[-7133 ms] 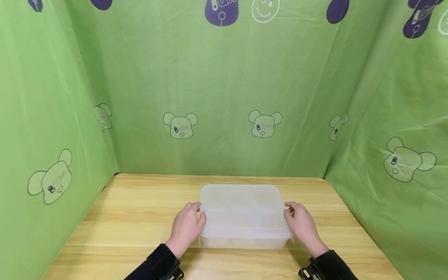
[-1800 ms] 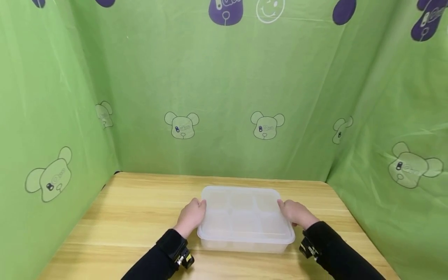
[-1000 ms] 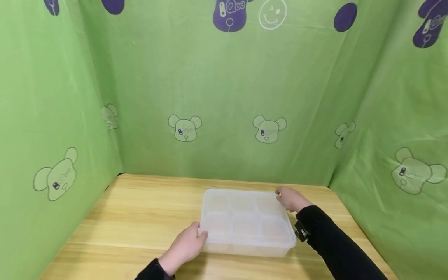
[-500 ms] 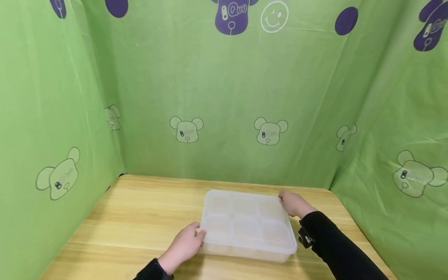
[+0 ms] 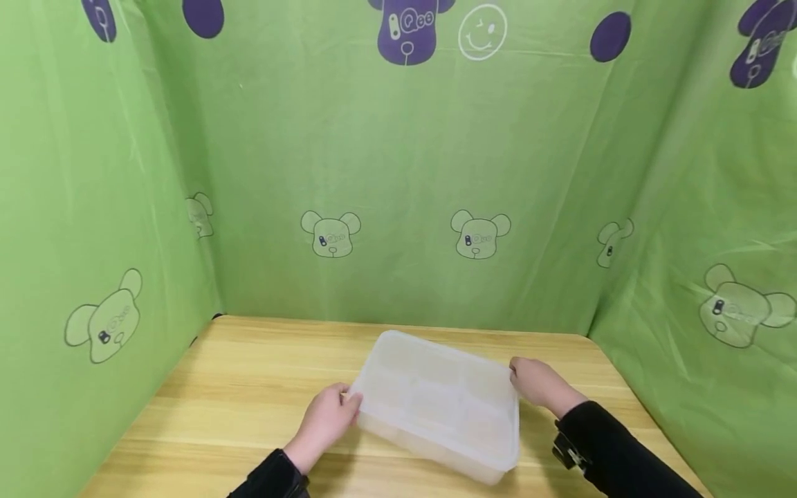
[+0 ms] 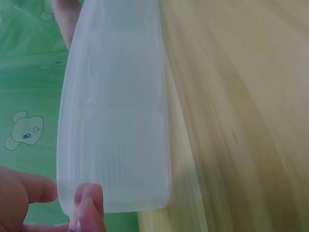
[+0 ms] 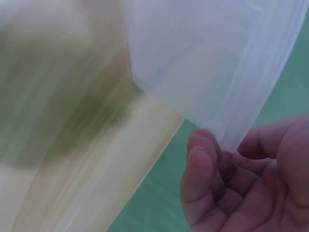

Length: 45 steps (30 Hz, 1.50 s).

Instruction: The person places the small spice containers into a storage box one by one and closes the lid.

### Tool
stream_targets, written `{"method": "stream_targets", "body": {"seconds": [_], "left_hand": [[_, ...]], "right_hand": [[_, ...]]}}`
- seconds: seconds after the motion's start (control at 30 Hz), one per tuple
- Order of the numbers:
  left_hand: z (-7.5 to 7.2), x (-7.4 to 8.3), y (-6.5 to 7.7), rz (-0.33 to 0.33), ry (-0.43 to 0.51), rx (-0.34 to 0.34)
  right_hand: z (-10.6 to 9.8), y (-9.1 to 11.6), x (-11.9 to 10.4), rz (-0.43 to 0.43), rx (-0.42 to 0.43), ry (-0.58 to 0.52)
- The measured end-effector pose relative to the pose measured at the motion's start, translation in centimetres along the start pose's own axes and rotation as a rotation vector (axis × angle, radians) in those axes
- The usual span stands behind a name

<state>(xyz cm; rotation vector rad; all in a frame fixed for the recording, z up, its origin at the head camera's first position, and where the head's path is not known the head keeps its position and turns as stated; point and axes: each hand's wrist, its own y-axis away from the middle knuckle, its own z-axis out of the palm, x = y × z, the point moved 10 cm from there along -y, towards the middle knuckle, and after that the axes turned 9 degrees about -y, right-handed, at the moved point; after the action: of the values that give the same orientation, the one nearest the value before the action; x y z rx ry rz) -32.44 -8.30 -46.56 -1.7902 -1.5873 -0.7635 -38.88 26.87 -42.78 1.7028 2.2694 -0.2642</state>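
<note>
A translucent white plastic box (image 5: 438, 401) with a lid stands on the wooden table, turned at an angle. Several compartments show faintly through the lid. My left hand (image 5: 328, 418) grips its left corner, thumb on the lid edge and fingers at the side. At the far right corner, my right hand (image 5: 540, 384) pinches the rim. The left wrist view shows the box's long side wall (image 6: 116, 106) beyond the fingertips (image 6: 91, 195). Curled fingers (image 7: 200, 164) hold the corner in the right wrist view. Whether the base lies flat on the table cannot be told.
The wooden table (image 5: 261, 373) extends around the box. Green fabric with printed bear faces (image 5: 398, 152) encloses the table at the back and both sides. A small device (image 5: 568, 449) is strapped at the right wrist over a black sleeve (image 5: 623, 453).
The box has turned clockwise, its right front corner swinging toward me. Both hands shifted from its sides to opposite corners; the right hand has lately come nearer with the turning box.
</note>
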Motion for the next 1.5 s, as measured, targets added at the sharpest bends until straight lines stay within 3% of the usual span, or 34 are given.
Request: {"method": "stream_targets", "body": {"seconds": [0.3, 0.6, 0.8, 1.03, 1.5], "left_hand": [[0.3, -0.2, -1.2, 0.001, -0.030, 0.033], [2.1, 0.9, -0.9, 0.017, 0.030, -0.034], [2.9, 1.9, -0.4, 0.043, 0.008, -0.055], [3.2, 2.5, -0.4, 0.058, -0.054, -0.045], [3.5, 1.8, -2.5, 0.124, -0.037, -0.049]], "right_hand": [[0.3, 2.7, -1.1, -0.002, 0.025, -0.012], [1.0, 5.2, -2.7, 0.000, 0.030, 0.000], [1.8, 6.4, -3.7, 0.042, 0.014, -0.005], [2.4, 7.8, -4.6, 0.066, 0.053, -0.001], [3.7, 9.9, -7.0, 0.082, 0.067, 0.021]]}}
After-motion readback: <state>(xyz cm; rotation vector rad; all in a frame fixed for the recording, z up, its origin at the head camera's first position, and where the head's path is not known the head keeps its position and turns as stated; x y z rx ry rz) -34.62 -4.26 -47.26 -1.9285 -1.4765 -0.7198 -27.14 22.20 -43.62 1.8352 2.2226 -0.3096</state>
